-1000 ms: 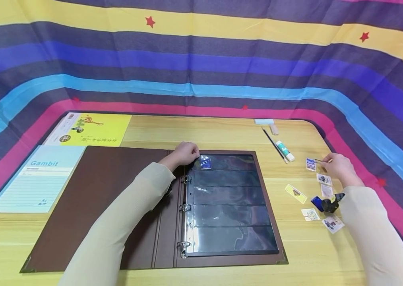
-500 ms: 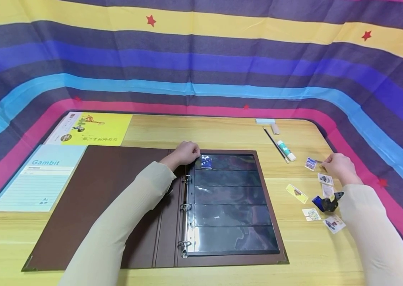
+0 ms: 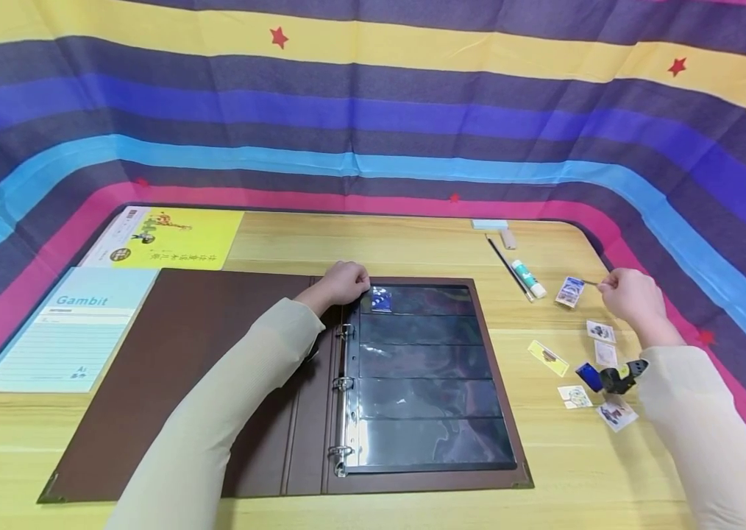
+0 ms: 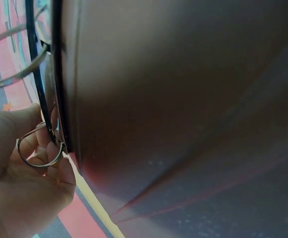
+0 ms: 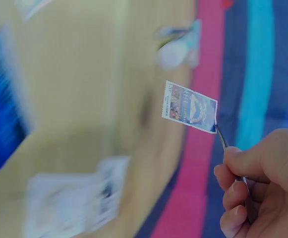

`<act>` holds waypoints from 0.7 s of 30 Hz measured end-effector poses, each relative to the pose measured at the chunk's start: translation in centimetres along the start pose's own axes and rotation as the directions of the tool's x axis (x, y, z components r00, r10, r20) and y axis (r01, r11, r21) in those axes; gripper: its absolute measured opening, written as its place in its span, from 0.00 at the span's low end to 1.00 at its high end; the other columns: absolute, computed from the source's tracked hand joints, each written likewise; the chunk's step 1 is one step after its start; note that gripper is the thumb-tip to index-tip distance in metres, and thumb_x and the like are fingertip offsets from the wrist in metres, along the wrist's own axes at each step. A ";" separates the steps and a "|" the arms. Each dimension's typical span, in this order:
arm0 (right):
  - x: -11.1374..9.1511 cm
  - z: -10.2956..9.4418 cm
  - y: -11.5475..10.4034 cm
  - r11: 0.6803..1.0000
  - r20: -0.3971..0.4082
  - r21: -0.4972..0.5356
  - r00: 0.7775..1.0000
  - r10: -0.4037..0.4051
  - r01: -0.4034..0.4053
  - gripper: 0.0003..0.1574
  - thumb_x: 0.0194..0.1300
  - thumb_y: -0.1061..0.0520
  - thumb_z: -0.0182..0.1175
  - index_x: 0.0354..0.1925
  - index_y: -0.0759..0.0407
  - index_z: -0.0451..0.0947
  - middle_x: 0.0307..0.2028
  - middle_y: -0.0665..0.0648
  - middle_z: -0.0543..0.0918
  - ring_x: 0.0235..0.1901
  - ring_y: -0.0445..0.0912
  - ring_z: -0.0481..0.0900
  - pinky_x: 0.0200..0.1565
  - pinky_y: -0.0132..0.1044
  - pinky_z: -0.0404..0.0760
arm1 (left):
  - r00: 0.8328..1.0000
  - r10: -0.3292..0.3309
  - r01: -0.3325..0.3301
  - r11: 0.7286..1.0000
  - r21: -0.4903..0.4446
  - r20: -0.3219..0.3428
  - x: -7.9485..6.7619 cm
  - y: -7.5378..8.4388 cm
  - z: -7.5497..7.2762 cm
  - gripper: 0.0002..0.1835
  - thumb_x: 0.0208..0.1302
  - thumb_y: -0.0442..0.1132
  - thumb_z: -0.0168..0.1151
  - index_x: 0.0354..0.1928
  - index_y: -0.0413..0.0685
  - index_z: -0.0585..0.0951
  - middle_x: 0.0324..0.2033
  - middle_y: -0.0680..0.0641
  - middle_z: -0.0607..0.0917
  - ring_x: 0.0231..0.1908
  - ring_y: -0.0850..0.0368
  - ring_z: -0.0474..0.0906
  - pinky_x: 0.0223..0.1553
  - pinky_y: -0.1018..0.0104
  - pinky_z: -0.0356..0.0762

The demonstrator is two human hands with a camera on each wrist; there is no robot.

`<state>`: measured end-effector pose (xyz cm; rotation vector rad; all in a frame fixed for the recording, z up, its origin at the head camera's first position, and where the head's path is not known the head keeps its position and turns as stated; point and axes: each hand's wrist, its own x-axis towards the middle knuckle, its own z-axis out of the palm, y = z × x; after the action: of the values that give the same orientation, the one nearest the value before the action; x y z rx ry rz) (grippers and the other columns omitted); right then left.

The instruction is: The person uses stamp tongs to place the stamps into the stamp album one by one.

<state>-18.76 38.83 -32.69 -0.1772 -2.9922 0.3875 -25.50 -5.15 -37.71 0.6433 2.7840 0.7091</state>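
My right hand [image 3: 635, 300] grips metal tweezers [image 5: 222, 139]. Their tips hold one corner of a perforated blue-and-white stamp [image 5: 190, 107], raised off the table in the right wrist view. At the album's top ring, my left hand [image 3: 344, 283] pinches the upper inner corner of a black stamp page [image 3: 426, 362] between thumb and fingers. The page has clear strip pockets. A dark blue stamp [image 3: 382, 299] sits at the left of its top strip. The brown ring-binder album [image 3: 247, 331] lies open flat. Behind the page edge, some left fingertips are hidden.
Several loose stamps, including a yellow one [image 3: 548, 358], lie right of the album near the right forearm. A glue stick [image 3: 528, 278], pencil [image 3: 509, 268] and eraser [image 3: 508, 239] lie behind. Left are a light blue notebook [image 3: 68, 331] and yellow booklet [image 3: 190, 239].
The stamp in the tweezers has lifted from the table and tilted, and my right hand has moved slightly up and right. My left hand has stayed at the page corner.
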 end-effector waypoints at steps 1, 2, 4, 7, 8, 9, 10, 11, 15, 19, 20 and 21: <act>0.1 -0.3 -0.6 1.000 -0.019 0.001 1.000 -0.014 0.014 0.09 0.53 0.59 0.49 0.25 0.66 0.70 0.21 0.60 0.72 0.23 0.54 0.67 0.23 0.46 0.63 | 1.000 0.003 -0.003 1.000 -0.001 0.000 0.0 0.0 0.0 0.10 0.55 0.32 0.43 0.23 0.46 0.74 0.21 0.51 0.73 0.23 0.57 0.66 0.35 0.64 0.62; 0.2 -0.6 -1.3 1.000 -0.037 0.004 0.999 -0.031 0.031 0.09 0.54 0.59 0.49 0.26 0.66 0.70 0.22 0.60 0.72 0.23 0.54 0.67 0.24 0.47 0.63 | 1.000 0.003 -0.003 1.000 -0.004 0.000 0.0 0.0 0.0 0.10 0.55 0.32 0.43 0.24 0.46 0.74 0.22 0.51 0.73 0.23 0.57 0.67 0.35 0.64 0.63; 0.4 -1.1 -2.9 0.998 -0.060 0.020 0.996 -0.063 0.065 0.09 0.55 0.59 0.48 0.27 0.66 0.70 0.22 0.61 0.72 0.23 0.54 0.67 0.25 0.47 0.63 | 1.000 0.004 -0.004 1.000 -0.007 0.000 0.0 0.0 0.0 0.10 0.55 0.32 0.43 0.24 0.46 0.74 0.21 0.51 0.73 0.23 0.57 0.66 0.36 0.64 0.62; 0.9 -1.2 -5.6 0.990 -0.091 0.039 0.988 -0.128 0.132 0.09 0.55 0.59 0.48 0.27 0.65 0.70 0.22 0.61 0.73 0.23 0.54 0.68 0.26 0.47 0.63 | 1.000 0.005 -0.005 1.000 -0.014 0.001 -0.1 0.0 0.0 0.09 0.55 0.32 0.44 0.24 0.45 0.74 0.21 0.51 0.73 0.23 0.56 0.66 0.37 0.64 0.62; 1.1 -1.1 -6.5 0.986 -0.094 0.048 0.984 -0.153 0.158 0.08 0.55 0.60 0.49 0.27 0.65 0.70 0.22 0.61 0.74 0.23 0.54 0.68 0.26 0.47 0.63 | 1.000 0.006 -0.006 1.000 -0.015 0.000 -0.1 0.0 0.0 0.09 0.56 0.32 0.44 0.24 0.45 0.74 0.21 0.51 0.73 0.23 0.56 0.66 0.36 0.64 0.62; 1.2 -0.9 -7.5 0.982 -0.092 0.057 0.981 -0.173 0.179 0.08 0.55 0.60 0.49 0.27 0.65 0.70 0.23 0.61 0.74 0.24 0.54 0.69 0.27 0.47 0.64 | 1.000 0.007 -0.007 1.000 -0.015 -0.001 -0.2 0.0 0.0 0.09 0.56 0.32 0.44 0.24 0.45 0.74 0.21 0.51 0.73 0.22 0.56 0.66 0.36 0.64 0.62; 1.4 -0.6 -8.5 0.977 -0.091 0.066 0.976 -0.196 0.202 0.07 0.55 0.61 0.49 0.27 0.65 0.70 0.23 0.61 0.74 0.24 0.53 0.69 0.27 0.47 0.64 | 1.000 0.008 -0.008 1.000 -0.019 -0.001 -0.2 0.1 -0.1 0.09 0.56 0.33 0.44 0.24 0.46 0.74 0.21 0.51 0.73 0.23 0.57 0.66 0.36 0.64 0.62; 1.6 -0.3 -9.5 0.971 -0.086 0.074 0.972 -0.219 0.226 0.07 0.55 0.61 0.49 0.28 0.65 0.70 0.24 0.61 0.74 0.24 0.53 0.69 0.28 0.46 0.64 | 1.000 0.008 -0.009 1.000 -0.020 -0.003 -0.2 0.1 -0.1 0.09 0.56 0.33 0.44 0.24 0.46 0.74 0.21 0.51 0.73 0.23 0.57 0.66 0.36 0.64 0.62; 2.6 1.4 -13.4 0.948 -0.042 0.116 0.955 -0.294 0.297 0.06 0.55 0.61 0.49 0.27 0.64 0.70 0.23 0.60 0.73 0.23 0.51 0.68 0.27 0.43 0.64 | 1.000 0.012 -0.012 1.000 -0.024 -0.009 -0.2 0.1 -0.1 0.09 0.55 0.32 0.44 0.24 0.45 0.74 0.20 0.51 0.73 0.23 0.56 0.66 0.36 0.63 0.61; 3.3 3.4 -16.5 0.930 -0.004 0.148 0.941 -0.339 0.336 0.06 0.56 0.60 0.50 0.27 0.63 0.70 0.22 0.57 0.73 0.22 0.49 0.67 0.29 0.42 0.63 | 1.000 0.009 -0.009 1.000 -0.022 -0.009 -0.3 0.1 -0.1 0.09 0.55 0.32 0.43 0.24 0.46 0.74 0.21 0.51 0.73 0.23 0.57 0.66 0.36 0.63 0.61; 3.5 3.9 -17.1 0.928 0.011 0.159 0.939 -0.343 0.337 0.06 0.56 0.60 0.50 0.28 0.63 0.70 0.22 0.57 0.73 0.22 0.49 0.67 0.29 0.42 0.64 | 1.000 0.006 -0.006 1.000 -0.020 -0.008 -0.3 0.1 -0.1 0.09 0.55 0.32 0.43 0.24 0.46 0.74 0.21 0.51 0.73 0.23 0.57 0.66 0.36 0.64 0.61; 3.6 4.4 -17.6 0.927 0.029 0.169 0.938 -0.344 0.335 0.06 0.57 0.60 0.49 0.28 0.62 0.70 0.22 0.57 0.72 0.21 0.48 0.66 0.29 0.41 0.64 | 1.000 0.005 -0.005 1.000 -0.018 -0.006 -0.3 0.1 -0.1 0.09 0.55 0.32 0.43 0.24 0.46 0.74 0.21 0.51 0.73 0.23 0.57 0.67 0.36 0.64 0.61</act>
<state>-24.62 21.30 -31.96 0.3702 -2.9457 0.5972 -25.24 -5.25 -37.57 0.6459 2.7793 0.7379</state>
